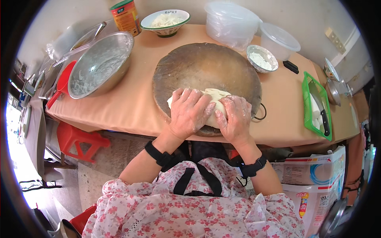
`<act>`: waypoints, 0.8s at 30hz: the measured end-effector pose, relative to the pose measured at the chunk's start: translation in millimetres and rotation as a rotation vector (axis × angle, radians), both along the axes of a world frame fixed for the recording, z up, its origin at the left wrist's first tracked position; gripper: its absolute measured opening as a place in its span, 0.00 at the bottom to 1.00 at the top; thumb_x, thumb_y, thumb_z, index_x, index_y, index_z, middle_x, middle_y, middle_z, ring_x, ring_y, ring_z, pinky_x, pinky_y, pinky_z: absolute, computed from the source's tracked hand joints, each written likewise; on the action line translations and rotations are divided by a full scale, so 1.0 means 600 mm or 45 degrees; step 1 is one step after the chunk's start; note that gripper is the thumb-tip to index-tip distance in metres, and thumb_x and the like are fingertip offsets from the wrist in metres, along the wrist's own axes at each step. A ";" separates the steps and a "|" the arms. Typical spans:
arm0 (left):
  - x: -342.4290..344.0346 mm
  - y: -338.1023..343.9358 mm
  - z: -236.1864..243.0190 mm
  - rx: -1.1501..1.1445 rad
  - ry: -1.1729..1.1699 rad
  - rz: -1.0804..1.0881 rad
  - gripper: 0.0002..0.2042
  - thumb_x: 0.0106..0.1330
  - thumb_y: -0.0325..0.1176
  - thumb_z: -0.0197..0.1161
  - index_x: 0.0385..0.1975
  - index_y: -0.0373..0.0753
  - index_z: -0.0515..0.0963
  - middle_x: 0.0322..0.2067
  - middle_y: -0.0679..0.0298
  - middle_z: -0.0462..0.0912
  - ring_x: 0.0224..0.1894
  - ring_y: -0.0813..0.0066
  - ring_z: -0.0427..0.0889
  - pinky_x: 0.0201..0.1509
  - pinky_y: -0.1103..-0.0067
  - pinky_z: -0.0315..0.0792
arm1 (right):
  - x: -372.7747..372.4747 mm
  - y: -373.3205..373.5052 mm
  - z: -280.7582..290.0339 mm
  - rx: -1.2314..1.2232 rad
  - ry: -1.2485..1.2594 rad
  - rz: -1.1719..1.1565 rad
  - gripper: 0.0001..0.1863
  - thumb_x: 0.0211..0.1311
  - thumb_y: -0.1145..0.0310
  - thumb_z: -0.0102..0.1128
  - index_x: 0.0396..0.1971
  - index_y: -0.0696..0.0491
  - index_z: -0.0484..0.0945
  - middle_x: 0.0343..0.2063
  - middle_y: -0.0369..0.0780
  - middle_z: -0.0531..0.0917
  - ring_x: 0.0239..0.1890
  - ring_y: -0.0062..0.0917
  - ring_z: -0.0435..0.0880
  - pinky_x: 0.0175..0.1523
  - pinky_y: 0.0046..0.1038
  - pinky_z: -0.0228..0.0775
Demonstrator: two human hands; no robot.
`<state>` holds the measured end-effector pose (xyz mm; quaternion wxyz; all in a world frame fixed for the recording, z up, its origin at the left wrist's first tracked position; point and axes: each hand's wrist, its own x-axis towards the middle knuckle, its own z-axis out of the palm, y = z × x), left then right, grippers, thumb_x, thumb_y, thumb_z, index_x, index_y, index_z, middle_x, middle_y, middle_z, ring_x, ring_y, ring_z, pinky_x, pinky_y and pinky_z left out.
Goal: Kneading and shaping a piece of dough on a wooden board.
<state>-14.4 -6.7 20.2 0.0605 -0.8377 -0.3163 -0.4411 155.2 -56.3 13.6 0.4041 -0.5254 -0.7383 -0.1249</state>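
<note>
A pale lump of dough (213, 95) lies on the front part of a round wooden board (204, 61). My left hand (186, 111) grips the left part of the dough, its floury fingers bent over the top. My right hand (233, 116) holds the right part, fingers curled over it and thumb against its front. The dough is partly hidden under both hands. At the right of the board sits a small bowl of white powder (261, 59); at the left is a large steel bowl (99, 65) with white residue inside.
A red scoop (63, 79), an orange tin (125, 22), a bowl of white shreds (164, 22), plastic tubs (230, 25), a black object (290, 66) and a green basket (307, 89) with a knife share the table (139, 79). A red stool (79, 142) stands below.
</note>
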 end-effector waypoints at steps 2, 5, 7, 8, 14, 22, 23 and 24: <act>-0.002 0.000 0.000 0.015 -0.011 0.005 0.08 0.56 0.35 0.64 0.35 0.43 0.79 0.33 0.65 0.79 0.37 0.64 0.76 0.48 0.68 0.63 | -0.003 -0.001 -0.001 0.012 0.007 0.013 0.16 0.56 0.59 0.61 0.41 0.53 0.78 0.39 0.41 0.79 0.44 0.38 0.77 0.50 0.39 0.62; -0.002 0.002 -0.003 0.042 -0.030 0.007 0.08 0.56 0.34 0.65 0.34 0.43 0.79 0.32 0.65 0.79 0.36 0.64 0.76 0.48 0.69 0.63 | -0.004 0.003 -0.002 0.027 0.012 0.021 0.16 0.57 0.59 0.60 0.41 0.53 0.78 0.39 0.42 0.79 0.44 0.39 0.77 0.51 0.39 0.62; -0.003 0.004 -0.004 0.057 -0.040 0.011 0.08 0.55 0.34 0.65 0.34 0.43 0.79 0.32 0.64 0.78 0.36 0.64 0.76 0.47 0.69 0.64 | -0.002 0.002 -0.005 0.021 0.002 0.018 0.16 0.57 0.59 0.60 0.41 0.53 0.78 0.40 0.42 0.79 0.44 0.39 0.76 0.51 0.40 0.61; -0.002 0.004 -0.003 0.061 -0.038 0.003 0.09 0.55 0.35 0.66 0.34 0.43 0.79 0.32 0.65 0.78 0.35 0.64 0.76 0.47 0.69 0.64 | -0.001 0.002 -0.007 0.022 -0.008 0.011 0.16 0.57 0.59 0.60 0.41 0.53 0.78 0.40 0.42 0.79 0.44 0.39 0.76 0.51 0.40 0.61; -0.002 0.002 -0.009 0.061 -0.064 -0.007 0.09 0.53 0.36 0.67 0.33 0.43 0.80 0.33 0.65 0.79 0.36 0.67 0.76 0.48 0.69 0.65 | -0.002 -0.003 -0.004 0.040 -0.009 0.037 0.16 0.58 0.59 0.58 0.41 0.53 0.78 0.40 0.43 0.79 0.44 0.40 0.76 0.52 0.40 0.61; -0.001 0.002 -0.014 0.098 -0.131 -0.033 0.11 0.52 0.36 0.67 0.35 0.43 0.79 0.34 0.66 0.79 0.36 0.67 0.77 0.47 0.69 0.65 | 0.001 0.001 -0.013 0.082 -0.018 0.051 0.17 0.60 0.57 0.55 0.41 0.54 0.77 0.40 0.44 0.79 0.45 0.40 0.76 0.52 0.40 0.62; -0.001 0.002 -0.016 0.104 -0.137 -0.026 0.11 0.52 0.36 0.67 0.35 0.43 0.79 0.34 0.66 0.79 0.36 0.67 0.77 0.47 0.69 0.65 | 0.001 0.001 -0.013 0.083 -0.010 0.050 0.17 0.60 0.57 0.55 0.42 0.54 0.77 0.40 0.44 0.79 0.44 0.40 0.76 0.52 0.40 0.62; -0.002 0.003 -0.020 0.108 -0.123 -0.024 0.11 0.52 0.36 0.67 0.35 0.43 0.79 0.34 0.66 0.79 0.36 0.67 0.77 0.47 0.70 0.65 | 0.001 0.002 -0.014 0.085 -0.002 0.048 0.16 0.60 0.58 0.54 0.42 0.54 0.77 0.40 0.43 0.79 0.44 0.39 0.76 0.52 0.40 0.62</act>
